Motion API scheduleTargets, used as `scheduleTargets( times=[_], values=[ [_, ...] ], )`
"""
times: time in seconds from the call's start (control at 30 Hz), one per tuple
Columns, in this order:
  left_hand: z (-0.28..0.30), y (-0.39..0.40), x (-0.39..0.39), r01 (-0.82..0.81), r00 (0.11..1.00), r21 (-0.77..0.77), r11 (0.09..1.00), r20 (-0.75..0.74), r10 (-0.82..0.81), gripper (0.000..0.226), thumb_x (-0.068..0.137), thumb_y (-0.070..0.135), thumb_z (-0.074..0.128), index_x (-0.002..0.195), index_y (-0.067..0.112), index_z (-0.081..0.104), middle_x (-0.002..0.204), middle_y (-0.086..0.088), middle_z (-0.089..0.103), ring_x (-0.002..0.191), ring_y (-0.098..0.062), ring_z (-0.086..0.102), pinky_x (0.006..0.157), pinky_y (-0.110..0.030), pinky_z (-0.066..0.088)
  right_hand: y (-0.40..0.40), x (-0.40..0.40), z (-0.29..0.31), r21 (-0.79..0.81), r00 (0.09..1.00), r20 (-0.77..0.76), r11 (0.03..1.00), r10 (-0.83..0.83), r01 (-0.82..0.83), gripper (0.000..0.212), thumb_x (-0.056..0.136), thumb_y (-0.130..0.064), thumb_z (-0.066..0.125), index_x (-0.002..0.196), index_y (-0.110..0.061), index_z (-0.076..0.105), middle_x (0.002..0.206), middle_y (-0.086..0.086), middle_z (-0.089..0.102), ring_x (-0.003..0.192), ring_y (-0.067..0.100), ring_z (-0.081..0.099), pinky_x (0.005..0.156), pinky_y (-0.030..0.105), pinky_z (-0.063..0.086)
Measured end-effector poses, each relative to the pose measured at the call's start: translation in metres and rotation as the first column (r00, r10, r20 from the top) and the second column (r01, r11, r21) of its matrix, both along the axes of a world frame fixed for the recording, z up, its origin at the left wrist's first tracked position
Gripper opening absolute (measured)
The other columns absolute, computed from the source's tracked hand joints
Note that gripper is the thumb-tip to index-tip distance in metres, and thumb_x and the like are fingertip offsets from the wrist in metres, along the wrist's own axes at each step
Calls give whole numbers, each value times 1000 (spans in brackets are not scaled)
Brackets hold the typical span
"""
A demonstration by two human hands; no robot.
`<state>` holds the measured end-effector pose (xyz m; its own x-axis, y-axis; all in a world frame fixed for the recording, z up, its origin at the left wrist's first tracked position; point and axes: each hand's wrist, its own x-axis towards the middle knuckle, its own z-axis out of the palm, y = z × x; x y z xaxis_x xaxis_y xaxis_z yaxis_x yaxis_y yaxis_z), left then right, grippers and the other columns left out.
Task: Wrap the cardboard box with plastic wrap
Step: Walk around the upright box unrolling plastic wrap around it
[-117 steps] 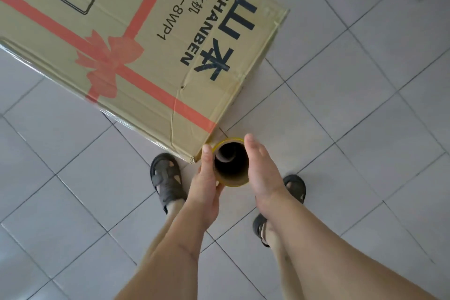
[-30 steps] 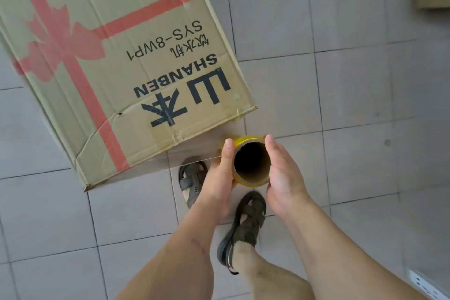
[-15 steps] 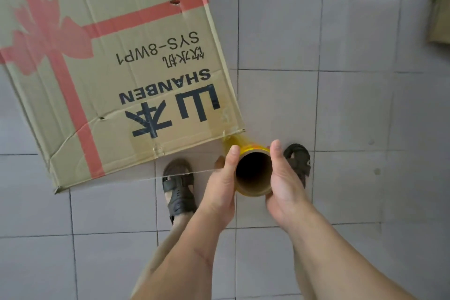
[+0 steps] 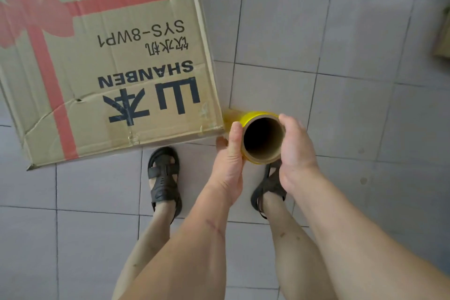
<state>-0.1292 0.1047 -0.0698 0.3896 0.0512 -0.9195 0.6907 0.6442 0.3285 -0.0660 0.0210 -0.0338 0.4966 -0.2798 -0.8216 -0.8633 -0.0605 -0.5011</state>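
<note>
Large brown cardboard box (image 4: 102,61) with red ribbon print and black lettering standing on grey floor tiles (image 4: 341,109), yellow-tinted plastic wrap roll on a cardboard tube (image 4: 261,140) held upright just beside its near corner, left hand (image 4: 229,165) and right hand (image 4: 295,151) each curled round a side of the roll, feet in black sandals (image 4: 164,175) below.

box (image 4: 102,61) cut off top, left | roll (image 4: 258,117) lower length hidden

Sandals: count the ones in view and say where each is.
2. One sandal stands on the tiled floor just below the cardboard box. The other sandal is partly hidden under the hands and the wrap roll.
</note>
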Motion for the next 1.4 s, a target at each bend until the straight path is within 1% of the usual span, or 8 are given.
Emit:
scheduleTargets(
  times=[0.13,0.23,0.33,0.57,0.67,0.83,1.1,1.4],
  values=[
    [-4,0,3,56,997,24,998,59,-57,125,42,92,76,143,20,55,129,1,73,126,-15,64,109,-33,47,-12,3,-9,150,996,-70,986,-63,73,70,61,-64,63,120,-27,66,126,3,67,123,24,58,111,52,39],
    [-1,-3,3,27,997,-28,999,76,-25,113,52,88,75,140,19,58,129,2,74,125,-12,65,93,-22,53,-11,16,-5,164,998,-55,986,-25,34,31,70,-53,63,93,-37,77,106,-4,74,112,21,64,108,50,44],
    [0,-8,6,0,997,-55,998,80,5,119,40,90,77,134,18,63,124,2,76,116,-8,70,91,-21,54,-13,22,-4,133,998,-58,991,-13,21,26,70,-46,62,82,-30,79,95,-1,76,106,27,67,104,52,47],
    [-1,-16,19,-98,987,-218,971,102,123,90,56,79,66,123,20,69,118,0,78,113,-12,72,93,-25,58,-2,55,-3,1,960,73,963,268,-269,19,93,-33,61,77,-24,68,81,-18,67,78,-2,60,70,20,45],
    [-2,-24,28,-150,981,-144,978,103,165,105,40,88,76,120,21,70,118,1,79,109,-7,73,84,-20,57,-9,63,-9,41,950,85,951,301,-305,13,94,-34,64,86,-24,70,94,-14,72,93,1,65,83,21,48],
    [-2,-32,33,-218,969,-89,972,95,226,114,36,89,79,124,16,70,119,-2,78,110,-9,73,93,-26,54,-23,58,-7,219,957,6,933,290,-284,47,83,-58,68,114,-23,68,115,-1,73,115,16,64,108,46,44],
    [7,-40,51,-378,911,-193,906,98,401,117,40,85,82,135,19,64,134,0,72,132,-15,61,117,-35,40,-10,101,2,125,853,61,844,518,-522,24,98,-47,54,98,-27,67,107,-15,68,112,5,59,95,25,39],
    [-3,-30,78,-392,919,-29,919,17,393,118,42,102,62,128,22,70,123,4,76,129,-15,59,121,-46,34,6,116,2,105,881,-31,878,473,-467,29,97,-51,50,101,-27,65,113,-6,71,110,9,62,109,39,41]
  ],
)
